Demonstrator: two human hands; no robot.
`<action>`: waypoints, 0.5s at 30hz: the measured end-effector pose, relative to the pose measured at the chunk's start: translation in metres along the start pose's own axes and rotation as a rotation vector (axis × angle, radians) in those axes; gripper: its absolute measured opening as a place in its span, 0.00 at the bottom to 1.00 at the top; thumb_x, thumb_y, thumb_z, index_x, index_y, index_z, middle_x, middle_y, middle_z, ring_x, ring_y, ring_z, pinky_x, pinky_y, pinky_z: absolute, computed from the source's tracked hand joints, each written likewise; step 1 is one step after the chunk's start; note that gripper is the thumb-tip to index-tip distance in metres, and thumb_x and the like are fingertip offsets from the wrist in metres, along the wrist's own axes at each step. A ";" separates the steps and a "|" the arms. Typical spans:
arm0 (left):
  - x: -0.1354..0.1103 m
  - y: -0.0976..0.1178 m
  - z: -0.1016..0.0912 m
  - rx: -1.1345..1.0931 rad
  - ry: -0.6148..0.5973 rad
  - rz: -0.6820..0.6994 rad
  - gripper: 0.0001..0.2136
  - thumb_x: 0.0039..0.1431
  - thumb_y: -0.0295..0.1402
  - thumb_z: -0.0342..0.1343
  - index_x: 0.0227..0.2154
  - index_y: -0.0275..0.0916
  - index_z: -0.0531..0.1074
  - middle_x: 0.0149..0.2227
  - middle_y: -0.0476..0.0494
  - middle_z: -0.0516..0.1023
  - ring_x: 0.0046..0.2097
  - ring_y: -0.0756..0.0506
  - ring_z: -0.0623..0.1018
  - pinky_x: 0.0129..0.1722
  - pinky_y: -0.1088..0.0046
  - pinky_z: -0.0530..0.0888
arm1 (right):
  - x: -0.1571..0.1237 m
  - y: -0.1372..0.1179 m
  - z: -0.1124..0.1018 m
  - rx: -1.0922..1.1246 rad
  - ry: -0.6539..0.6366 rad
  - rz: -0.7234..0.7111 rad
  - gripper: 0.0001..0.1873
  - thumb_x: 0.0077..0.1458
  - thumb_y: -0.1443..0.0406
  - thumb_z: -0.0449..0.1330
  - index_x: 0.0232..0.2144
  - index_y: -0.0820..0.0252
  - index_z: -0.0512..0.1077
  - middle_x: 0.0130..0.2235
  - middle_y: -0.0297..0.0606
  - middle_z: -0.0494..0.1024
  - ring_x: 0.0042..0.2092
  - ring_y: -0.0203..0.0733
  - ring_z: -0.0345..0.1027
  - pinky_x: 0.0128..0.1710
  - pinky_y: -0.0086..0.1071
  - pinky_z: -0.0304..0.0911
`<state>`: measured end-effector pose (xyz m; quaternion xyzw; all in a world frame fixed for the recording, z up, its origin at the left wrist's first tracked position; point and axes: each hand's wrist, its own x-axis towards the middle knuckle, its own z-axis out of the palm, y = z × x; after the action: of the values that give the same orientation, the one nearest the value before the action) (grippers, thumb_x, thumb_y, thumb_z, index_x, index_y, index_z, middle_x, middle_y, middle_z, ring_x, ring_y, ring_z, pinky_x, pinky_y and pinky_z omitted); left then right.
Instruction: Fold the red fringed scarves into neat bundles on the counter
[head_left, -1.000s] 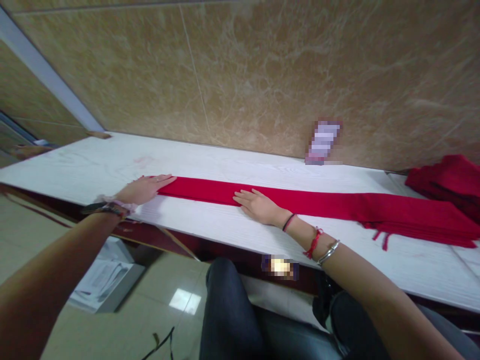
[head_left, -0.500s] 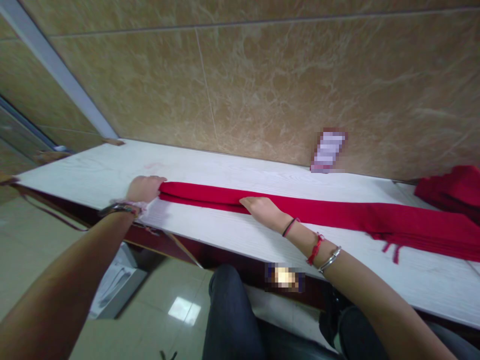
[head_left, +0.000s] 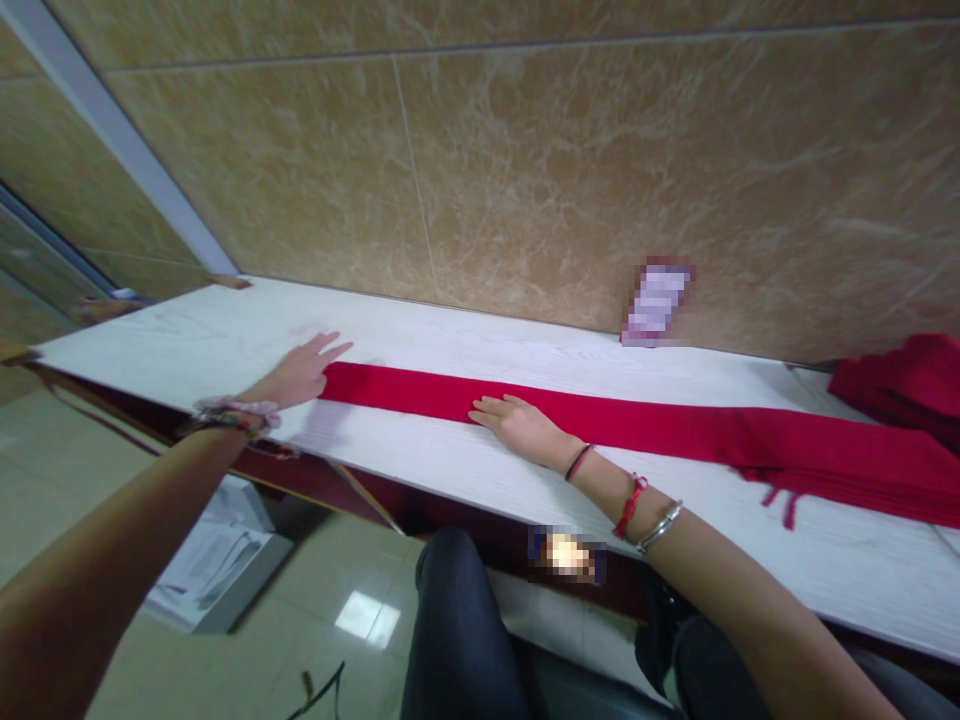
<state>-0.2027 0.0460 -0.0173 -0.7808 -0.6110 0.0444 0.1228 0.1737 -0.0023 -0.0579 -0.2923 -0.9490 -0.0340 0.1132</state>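
A long red scarf [head_left: 645, 424], folded into a flat band, runs along the white tabletop [head_left: 420, 470]. Short fringe hangs out at its near side toward the right, where several layers are stacked. At the band's left end is my left hand [head_left: 298, 372], fingers spread, with the thumb side close to the cloth edge. Whether it touches the cloth I cannot tell. My right hand [head_left: 517, 425] lies flat on the band's near edge around its middle, fingers stretched out to the left.
More red cloth [head_left: 904, 380] lies heaped at the far right. A blurred-out phone-shaped object [head_left: 657, 302] leans against the tiled wall [head_left: 525, 180] behind the table. Below the table, a white box [head_left: 217, 570] with papers stands on the floor.
My left hand has let go of the scarf's end and spread its fingers. The raised near fold now lies flat. My right hand has opened from a pinch and flattened onto the cloth.
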 end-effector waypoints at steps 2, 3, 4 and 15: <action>0.004 0.021 0.005 -0.072 -0.018 0.121 0.24 0.60 0.30 0.36 0.60 0.32 0.51 0.65 0.36 0.45 0.64 0.43 0.46 0.59 0.61 0.52 | -0.001 0.000 0.000 0.000 -0.018 0.002 0.22 0.60 0.73 0.44 0.55 0.62 0.62 0.58 0.43 0.63 0.60 0.42 0.54 0.57 0.40 0.52; 0.005 0.030 0.008 -0.104 -0.052 0.153 0.24 0.61 0.33 0.34 0.60 0.34 0.51 0.65 0.38 0.46 0.65 0.43 0.46 0.59 0.61 0.52 | -0.002 0.000 0.000 0.004 -0.026 0.003 0.22 0.60 0.73 0.44 0.56 0.62 0.62 0.59 0.43 0.63 0.60 0.42 0.53 0.58 0.40 0.51; 0.006 0.037 0.011 -0.126 -0.083 0.177 0.24 0.62 0.35 0.33 0.60 0.36 0.51 0.64 0.39 0.47 0.65 0.43 0.47 0.59 0.60 0.52 | -0.003 0.000 0.000 0.011 -0.032 0.003 0.22 0.60 0.73 0.44 0.56 0.62 0.61 0.59 0.43 0.62 0.60 0.42 0.52 0.58 0.40 0.50; 0.013 0.107 -0.008 -0.205 0.046 0.303 0.24 0.64 0.39 0.29 0.62 0.43 0.47 0.66 0.44 0.42 0.65 0.43 0.45 0.60 0.57 0.50 | 0.020 -0.005 -0.018 0.153 0.042 0.249 0.24 0.62 0.61 0.44 0.58 0.63 0.57 0.61 0.47 0.56 0.63 0.48 0.45 0.59 0.52 0.44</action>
<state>-0.0971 0.0338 -0.0348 -0.8732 -0.4846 -0.0178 0.0484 0.1583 0.0027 -0.0355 -0.3977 -0.9026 0.0467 0.1582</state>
